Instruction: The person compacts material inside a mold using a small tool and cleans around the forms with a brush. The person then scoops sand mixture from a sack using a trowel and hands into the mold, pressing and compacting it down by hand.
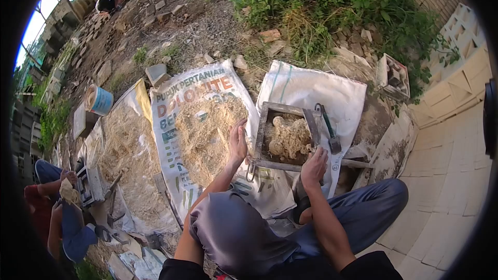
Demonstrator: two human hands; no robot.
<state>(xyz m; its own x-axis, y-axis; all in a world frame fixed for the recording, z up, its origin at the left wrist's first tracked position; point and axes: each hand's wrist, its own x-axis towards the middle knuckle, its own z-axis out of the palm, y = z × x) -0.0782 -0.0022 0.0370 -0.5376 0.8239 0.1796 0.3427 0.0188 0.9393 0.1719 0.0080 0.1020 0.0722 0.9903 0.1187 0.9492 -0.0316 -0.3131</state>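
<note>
My left hand (238, 142) rests at the right edge of a pile of pale, crumbly material (205, 135) on a printed white sack (174, 162), its fingers stretched out. A wooden frame mould (280, 165), partly filled with a lumpy heap of the same material (291, 137), sits to the right. Beside the mould's near right corner is my right hand (314, 166), fingers curled; what they hold, if anything, is hidden. A hammer-like tool (329, 127) with a dark green handle lies along the mould's right side on a plain white sack (340, 91).
At the left, a seated person (49, 192) works by another mould (92, 184). A bucket (99, 99) stands behind the left pile (124, 145). Pale blocks (441, 192) are stacked at the right. A wooden box (392, 78) lies near green plants (337, 5). Another person (107, 2) crouches far back.
</note>
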